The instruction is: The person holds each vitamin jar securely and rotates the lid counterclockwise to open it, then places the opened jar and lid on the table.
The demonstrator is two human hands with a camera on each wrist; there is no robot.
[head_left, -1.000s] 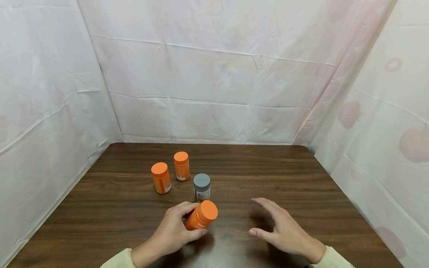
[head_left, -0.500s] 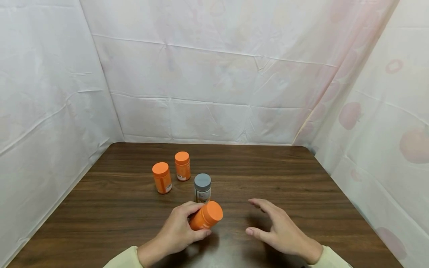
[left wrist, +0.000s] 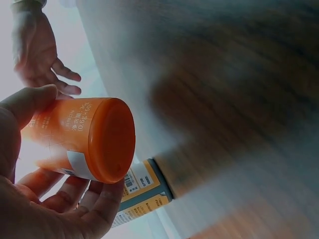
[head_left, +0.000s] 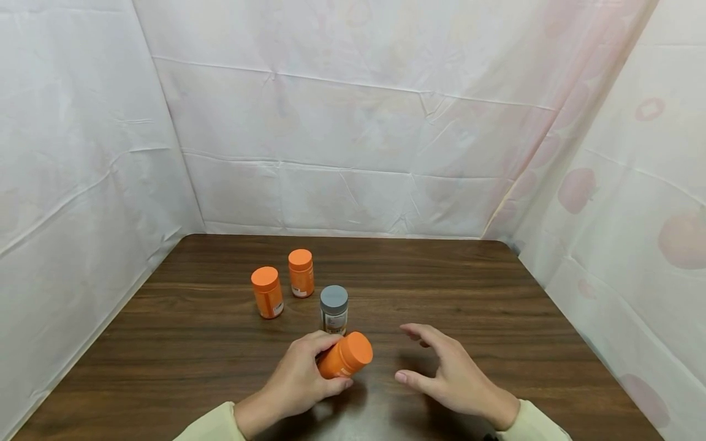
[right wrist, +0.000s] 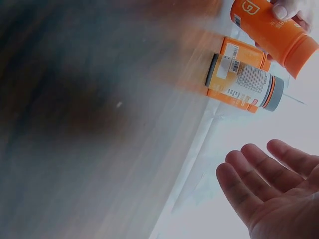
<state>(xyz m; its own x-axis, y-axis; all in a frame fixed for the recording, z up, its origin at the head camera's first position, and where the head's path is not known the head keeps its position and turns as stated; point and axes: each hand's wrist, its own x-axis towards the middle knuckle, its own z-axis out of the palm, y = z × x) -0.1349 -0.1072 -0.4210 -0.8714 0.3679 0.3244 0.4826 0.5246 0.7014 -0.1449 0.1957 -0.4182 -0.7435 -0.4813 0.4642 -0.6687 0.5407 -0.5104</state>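
Note:
My left hand [head_left: 300,376] grips an orange bottle [head_left: 346,355], tilted with its cap toward the right, near the table's front. In the left wrist view the thumb and fingers wrap the orange bottle [left wrist: 75,137], its base facing the camera. Just behind it stands a grey-capped bottle [head_left: 334,309], upright; the right wrist view shows its printed label. My right hand [head_left: 458,380] is to the right of the held bottle, fingers spread from the thumb, holding nothing. In the right wrist view that hand [right wrist: 279,189] shows its palm and loosely extended fingers.
Two more orange bottles stand upright behind and to the left, one [head_left: 267,293] nearer and one [head_left: 301,273] farther back. The dark wooden table [head_left: 441,275] is bordered by white sheets [head_left: 342,122] at the back and sides.
My left hand has moved slightly right with the orange bottle, which leans more to the right. My right hand has come a little left, closer to it.

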